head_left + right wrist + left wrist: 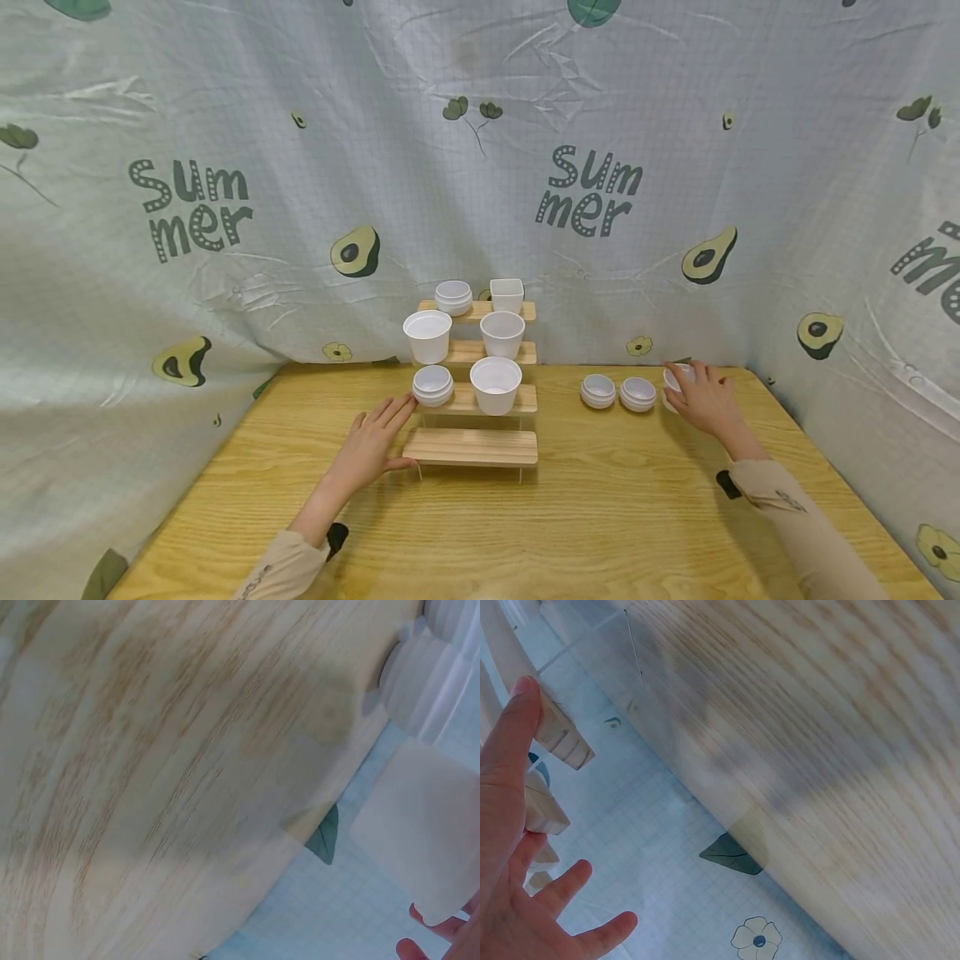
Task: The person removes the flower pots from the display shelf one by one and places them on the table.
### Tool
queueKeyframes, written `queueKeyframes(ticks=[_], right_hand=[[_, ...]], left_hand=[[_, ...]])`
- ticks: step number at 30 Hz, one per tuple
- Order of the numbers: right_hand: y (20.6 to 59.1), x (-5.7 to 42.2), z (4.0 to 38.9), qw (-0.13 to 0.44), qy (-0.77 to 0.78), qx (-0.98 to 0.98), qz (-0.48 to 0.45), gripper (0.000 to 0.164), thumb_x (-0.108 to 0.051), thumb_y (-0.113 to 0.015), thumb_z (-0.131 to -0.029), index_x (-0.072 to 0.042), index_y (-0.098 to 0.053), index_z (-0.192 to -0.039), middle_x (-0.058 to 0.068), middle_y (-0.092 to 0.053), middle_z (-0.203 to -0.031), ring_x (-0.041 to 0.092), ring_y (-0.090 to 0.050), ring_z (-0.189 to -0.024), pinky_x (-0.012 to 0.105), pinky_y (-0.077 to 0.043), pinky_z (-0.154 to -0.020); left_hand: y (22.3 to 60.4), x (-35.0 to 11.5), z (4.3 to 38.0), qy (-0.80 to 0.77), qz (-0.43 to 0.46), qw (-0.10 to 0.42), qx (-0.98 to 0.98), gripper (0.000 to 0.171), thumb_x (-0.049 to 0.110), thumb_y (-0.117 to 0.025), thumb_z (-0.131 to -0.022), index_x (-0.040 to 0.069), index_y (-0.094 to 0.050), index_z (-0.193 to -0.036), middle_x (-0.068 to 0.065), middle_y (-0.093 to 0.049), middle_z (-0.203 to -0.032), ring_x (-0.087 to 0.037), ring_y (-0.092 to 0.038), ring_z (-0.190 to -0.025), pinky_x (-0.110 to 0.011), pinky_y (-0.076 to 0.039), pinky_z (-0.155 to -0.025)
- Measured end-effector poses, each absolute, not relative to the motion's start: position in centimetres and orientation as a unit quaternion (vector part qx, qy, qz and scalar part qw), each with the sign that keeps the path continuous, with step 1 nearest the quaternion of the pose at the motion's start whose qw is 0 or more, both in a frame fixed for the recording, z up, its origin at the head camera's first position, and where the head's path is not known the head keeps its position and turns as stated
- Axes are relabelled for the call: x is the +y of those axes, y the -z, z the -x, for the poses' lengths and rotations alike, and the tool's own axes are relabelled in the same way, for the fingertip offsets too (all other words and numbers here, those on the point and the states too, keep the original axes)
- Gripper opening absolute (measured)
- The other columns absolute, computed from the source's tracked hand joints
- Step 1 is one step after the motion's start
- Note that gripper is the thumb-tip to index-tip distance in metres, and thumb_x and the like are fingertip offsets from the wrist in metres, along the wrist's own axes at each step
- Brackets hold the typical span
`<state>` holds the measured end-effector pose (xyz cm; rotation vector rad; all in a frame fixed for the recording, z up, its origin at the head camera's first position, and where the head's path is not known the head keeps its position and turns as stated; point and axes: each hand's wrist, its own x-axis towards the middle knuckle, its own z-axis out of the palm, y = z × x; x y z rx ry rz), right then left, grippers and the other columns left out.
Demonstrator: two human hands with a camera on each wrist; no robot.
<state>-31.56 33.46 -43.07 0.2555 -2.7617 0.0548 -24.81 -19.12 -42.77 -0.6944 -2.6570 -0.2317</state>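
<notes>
A wooden tiered stand holds several white pots in rows. My left hand rests at the stand's left side, its thumb at the end of the lowest step and its fingertips beside a small round pot. In the left wrist view the thumb touches a step's end while the other fingers spread apart. At the table's right my right hand grips a white tapered pot, fingers around its rim and side. Two small ribbed round pots stand just left of it.
The stand's upper steps carry a square pot, a round pot and several taller cups such as this one. A printed curtain hangs close behind and beside the wooden table.
</notes>
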Motion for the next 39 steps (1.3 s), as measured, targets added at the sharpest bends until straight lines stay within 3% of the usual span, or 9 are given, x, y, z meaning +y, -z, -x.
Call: queueKeyframes(ticks=[12,39], right_hand=[[44.1,33.8,32.6,0.145,-0.036,-0.985,-0.082,0.046,-0.031,-0.045,-0.092,-0.012,-0.036,-0.132,0.035,-0.032,-0.125,0.052,-0.031,-0.113,0.068,-0.026,-0.079],[44.7,33.5,33.4,0.138,-0.039,-0.988,-0.062,0.044,-0.032,-0.043,-0.093,-0.009,-0.037,-0.130,0.039,-0.033,-0.122,0.055,-0.030,-0.114,0.072,-0.025,-0.082]], left_hand=[[42.7,-19.1,24.7,0.085,0.248,0.193,-0.946,0.091,0.043,-0.074,-0.063,0.010,-0.035,-0.138,-0.009,-0.039,-0.140,-0.037,-0.040,-0.124,-0.064,-0.036,-0.088],[42.8,-19.1,24.9,0.075,0.252,0.201,-0.944,0.090,0.043,-0.074,-0.063,0.008,-0.035,-0.137,-0.011,-0.039,-0.139,-0.038,-0.041,-0.122,-0.064,-0.037,-0.086]])
